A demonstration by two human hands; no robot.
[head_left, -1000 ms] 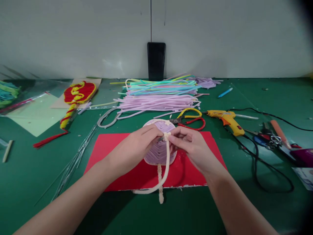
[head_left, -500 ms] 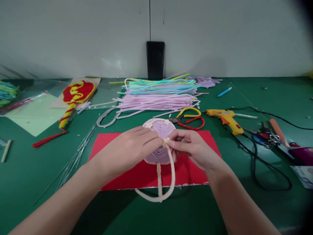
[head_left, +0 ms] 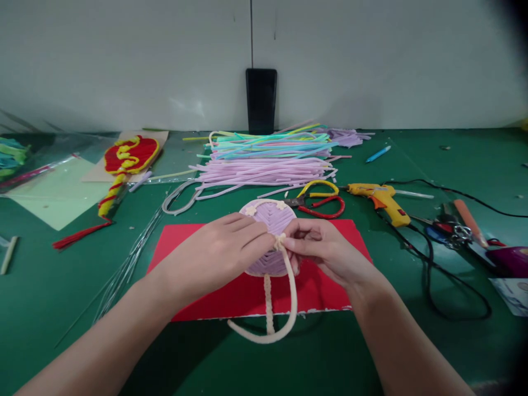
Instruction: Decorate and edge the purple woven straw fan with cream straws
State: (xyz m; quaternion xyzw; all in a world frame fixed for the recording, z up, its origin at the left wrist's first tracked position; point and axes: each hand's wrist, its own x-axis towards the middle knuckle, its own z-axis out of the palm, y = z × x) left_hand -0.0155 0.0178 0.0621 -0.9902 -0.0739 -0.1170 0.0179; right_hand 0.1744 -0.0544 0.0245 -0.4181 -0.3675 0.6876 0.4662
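Note:
A round lilac fan [head_left: 277,218] made of pipe cleaners, with a pale rim and a twisted cream handle [head_left: 268,300], lies over a red board [head_left: 325,286]. Small cream flowers sit near its top edge. Both hands meet above the fan's middle. My left hand [head_left: 237,245] is closed, its fingertips pinching a bent cream pipe cleaner [head_left: 293,291]. From the right, my right hand [head_left: 319,247] grips the same pipe cleaner between thumb and index finger. The long free end curves down past the board's front edge and across the handle. My fingers partly cover the bent end.
Bundled pastel pipe cleaners [head_left: 268,170] lie behind, below a leaning black phone [head_left: 261,102]. Scissors [head_left: 322,201] and a yellow glue gun [head_left: 381,201] are to the right, with a black cord. Left are thin wires [head_left: 136,253] and a red-and-yellow fan [head_left: 132,157].
Both hands keep their grip at nearly the same spot. The loop of the cream pipe cleaner's free end has swung slightly outward and down.

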